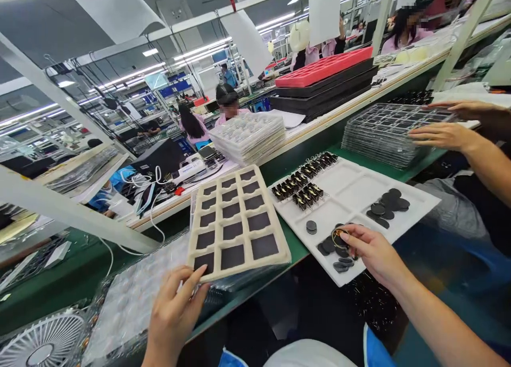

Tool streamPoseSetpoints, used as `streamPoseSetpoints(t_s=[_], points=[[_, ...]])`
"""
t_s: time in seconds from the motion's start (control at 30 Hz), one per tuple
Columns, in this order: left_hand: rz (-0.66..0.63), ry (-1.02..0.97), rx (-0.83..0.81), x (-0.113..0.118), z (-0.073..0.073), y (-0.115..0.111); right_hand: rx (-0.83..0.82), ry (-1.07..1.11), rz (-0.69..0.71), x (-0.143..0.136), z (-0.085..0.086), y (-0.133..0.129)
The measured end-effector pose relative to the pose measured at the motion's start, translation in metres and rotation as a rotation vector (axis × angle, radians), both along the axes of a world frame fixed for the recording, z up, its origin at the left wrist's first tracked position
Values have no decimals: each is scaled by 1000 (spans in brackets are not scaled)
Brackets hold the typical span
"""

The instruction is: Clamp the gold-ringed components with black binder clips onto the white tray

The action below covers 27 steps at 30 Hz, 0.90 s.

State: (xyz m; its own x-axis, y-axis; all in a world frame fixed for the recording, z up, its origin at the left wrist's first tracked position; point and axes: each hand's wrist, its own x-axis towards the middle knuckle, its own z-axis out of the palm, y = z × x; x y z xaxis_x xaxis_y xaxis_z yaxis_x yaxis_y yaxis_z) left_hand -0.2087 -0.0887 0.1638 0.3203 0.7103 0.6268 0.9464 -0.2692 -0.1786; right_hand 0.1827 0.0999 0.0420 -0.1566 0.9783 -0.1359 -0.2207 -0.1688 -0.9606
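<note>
My left hand (175,306) grips the near left corner of a cream compartment tray (217,215), one fingertip reaching into the corner pocket. Dark square pads line the tray's pockets, and clear plastic trays lie beneath it. Between the thumb and fingers of my right hand (373,250) is a thin gold ring (338,239). It hovers over loose black discs (327,245) in the near part of a white divided tray (359,189). More black discs (389,205) lie in its right compartment. Black binder clips (303,178) stand in rows along its far left side.
At the right, another person's hands (447,135) rest on a stack of clear trays (383,133). Bubble-pocket plastic sheets (136,298) and a white fan (43,340) are at the left. On the shelf behind stand white trays (249,135) and a red tray (323,69) on black ones.
</note>
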Motion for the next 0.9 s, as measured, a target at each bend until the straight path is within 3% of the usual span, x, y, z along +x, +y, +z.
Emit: streamPoseSetpoints(t_s=[0.17, 0.27, 0.4, 0.57, 0.77, 0.9], points=[[82, -20, -46, 16, 2, -2, 122, 63, 77, -36, 41, 3], [138, -16, -78, 24, 5, -7, 179, 96, 121, -48, 54, -2], [157, -50, -113, 27, 6, -9, 178, 88, 166, -50, 54, -8], [174, -149, -235, 8, 10, 12, 158, 79, 129, -43, 51, -13], [243, -192, -434, 0, 38, 29, 158, 63, 104, -39, 60, -12], [227, -205, -496, 10, 53, 63, 223, 81, 96, -52, 71, -2]])
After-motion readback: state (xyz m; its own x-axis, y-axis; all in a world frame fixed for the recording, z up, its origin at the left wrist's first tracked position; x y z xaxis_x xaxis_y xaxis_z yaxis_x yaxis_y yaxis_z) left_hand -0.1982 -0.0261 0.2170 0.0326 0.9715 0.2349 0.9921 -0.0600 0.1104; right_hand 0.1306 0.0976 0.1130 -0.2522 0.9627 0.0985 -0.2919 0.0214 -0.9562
